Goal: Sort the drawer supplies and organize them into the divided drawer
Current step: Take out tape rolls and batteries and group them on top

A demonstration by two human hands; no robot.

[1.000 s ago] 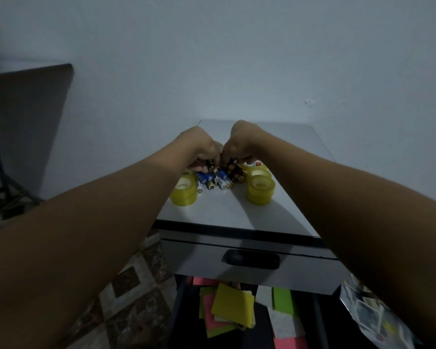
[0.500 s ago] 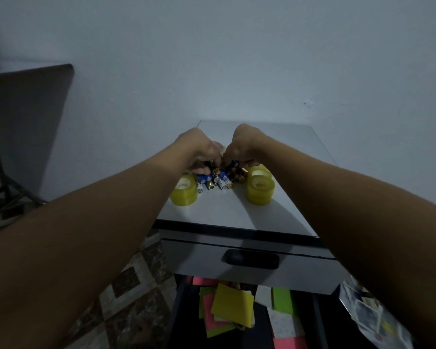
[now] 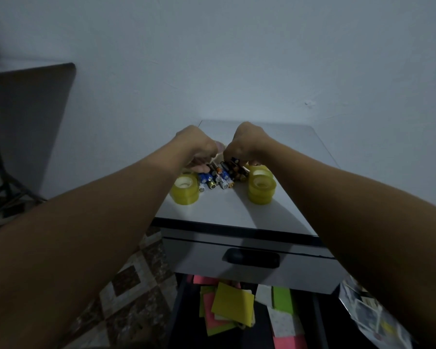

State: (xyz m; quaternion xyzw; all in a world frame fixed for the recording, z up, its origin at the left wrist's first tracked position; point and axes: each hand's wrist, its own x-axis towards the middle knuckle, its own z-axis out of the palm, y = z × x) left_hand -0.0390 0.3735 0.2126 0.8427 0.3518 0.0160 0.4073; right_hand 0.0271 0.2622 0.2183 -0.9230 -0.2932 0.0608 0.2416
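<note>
Closing tighter since a second ago, left hand [image 3: 199,151] and right hand [image 3: 248,147] pinch batteries [image 3: 218,177] at 12 o'clock: likely rigid, smooth, roll-prone; best gripped across barrels.

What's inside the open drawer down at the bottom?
Loose sticky notes, yellow, green, pink and white, lie jumbled in the open drawer. Its back part is hidden under the upper drawer.

Dim bluish indoor light, wall [image 3: 237,59] an even flat grey, tape roll [image 3: 261,190] throwing a soft shadow toward the camera across the desk [image 3: 227,210], forearms [image 3: 86,235] dark and underexposed, wide-angle stretch at the edges, lower corners murky
</note>
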